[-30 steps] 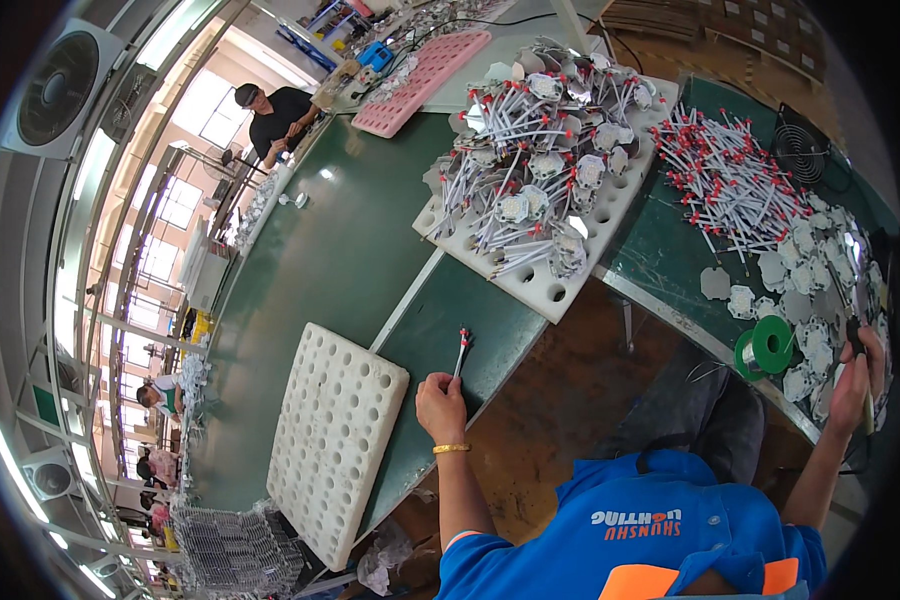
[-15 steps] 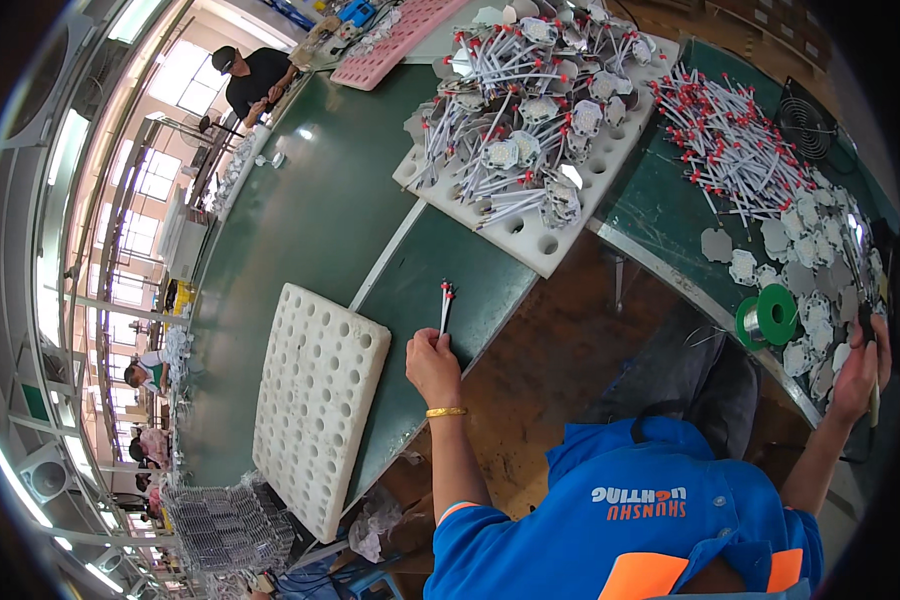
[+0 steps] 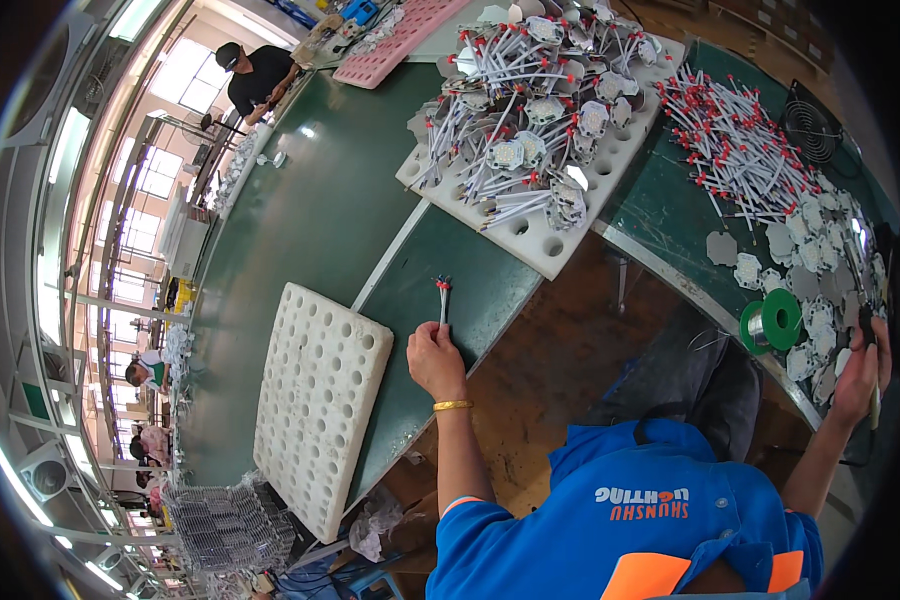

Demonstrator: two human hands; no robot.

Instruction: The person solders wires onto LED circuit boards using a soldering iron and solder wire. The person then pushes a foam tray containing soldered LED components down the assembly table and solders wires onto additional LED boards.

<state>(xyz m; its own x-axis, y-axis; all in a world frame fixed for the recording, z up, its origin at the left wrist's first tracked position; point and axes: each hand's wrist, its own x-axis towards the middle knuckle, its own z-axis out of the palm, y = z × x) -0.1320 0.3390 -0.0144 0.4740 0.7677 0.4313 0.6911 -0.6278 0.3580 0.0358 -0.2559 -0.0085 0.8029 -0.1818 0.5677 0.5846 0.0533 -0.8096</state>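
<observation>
My left hand is closed on a few thin white wires with red ends, held upright over the green bench at centre. At the far right, my right hand wraps round the dark handle of a soldering iron, whose metal shaft points away from me. Below and beside the iron lies a spread of small pale octagonal LED boards. Just left of that hand stands a green spool of solder wire, a loose strand trailing off it.
A heap of boards with wires attached covers a white perforated foam block. Loose red-ended wires lie right of it, near a coiled iron stand. Another perforated block rests at left. A person works across the bench.
My left hand has shifted very slightly, and the wires in it have moved a little left and up. My right hand and the soldering iron stay nearly still.
</observation>
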